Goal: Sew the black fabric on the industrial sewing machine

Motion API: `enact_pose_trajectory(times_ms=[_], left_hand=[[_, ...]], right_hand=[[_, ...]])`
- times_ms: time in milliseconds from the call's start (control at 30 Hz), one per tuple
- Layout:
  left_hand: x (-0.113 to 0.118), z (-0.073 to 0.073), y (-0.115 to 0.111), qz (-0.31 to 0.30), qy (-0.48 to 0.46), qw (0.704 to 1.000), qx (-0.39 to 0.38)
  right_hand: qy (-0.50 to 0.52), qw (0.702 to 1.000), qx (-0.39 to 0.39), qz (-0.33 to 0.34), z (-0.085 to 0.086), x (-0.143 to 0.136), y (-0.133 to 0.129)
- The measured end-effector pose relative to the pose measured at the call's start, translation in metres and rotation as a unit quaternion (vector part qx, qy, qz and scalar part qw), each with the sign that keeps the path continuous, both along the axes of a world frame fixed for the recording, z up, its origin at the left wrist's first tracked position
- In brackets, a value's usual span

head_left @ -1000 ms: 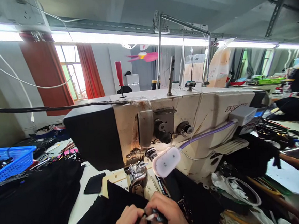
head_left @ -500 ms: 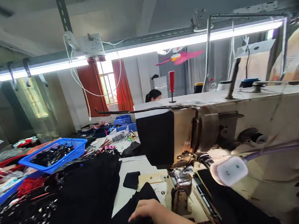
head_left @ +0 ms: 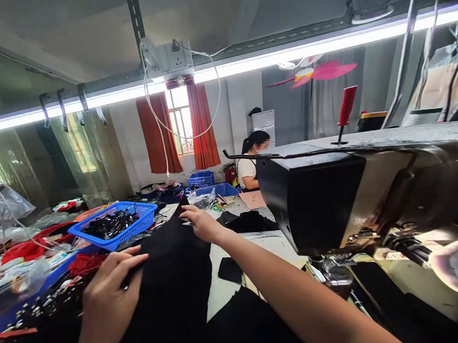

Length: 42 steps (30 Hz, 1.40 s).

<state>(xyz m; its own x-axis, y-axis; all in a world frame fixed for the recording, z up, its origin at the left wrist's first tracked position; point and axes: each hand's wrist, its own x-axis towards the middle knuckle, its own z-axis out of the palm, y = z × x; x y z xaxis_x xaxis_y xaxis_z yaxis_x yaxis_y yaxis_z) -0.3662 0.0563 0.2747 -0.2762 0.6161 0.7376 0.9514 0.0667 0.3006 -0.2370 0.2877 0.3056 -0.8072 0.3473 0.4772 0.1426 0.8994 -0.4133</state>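
Now both hands have left the needle area: the left hand (head_left: 107, 289) pinches the near edge of the large black fabric piece (head_left: 174, 280) and the right hand (head_left: 201, 223) grips its far corner, spreading it over the table (head_left: 229, 286).

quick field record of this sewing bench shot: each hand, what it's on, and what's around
left hand: left hand grips the near edge of the black fabric, fingers curled on it
right hand: right hand stretched forward, pinching the far edge of the same fabric
machine: sewing machine to the right
basket: blue basket beyond the left hand, holding dark pieces
on machine: red-handled screwdriver standing upright
background: seated person at the far table
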Motion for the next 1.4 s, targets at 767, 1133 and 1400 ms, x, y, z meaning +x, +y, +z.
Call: enact_pose_trajectory(times_ms=[767,1133,1400], left_hand=[[0.132,-0.098,0.116,-0.073,-0.176,0.930,-0.315],[0.256,-0.022,0.132,-0.336,-0.497,0.731,-0.325],[0.273,-0.026,0.157,-0.282,-0.542,0.734,-0.297]], right_hand=[[0.065,0.981,-0.107,-0.145,-0.146,0.289,-0.086],[0.228,0.921,0.314,-0.035,-0.095,0.313,-0.054],[0.215,0.916,0.330,-0.076,-0.123,0.323,-0.025]])
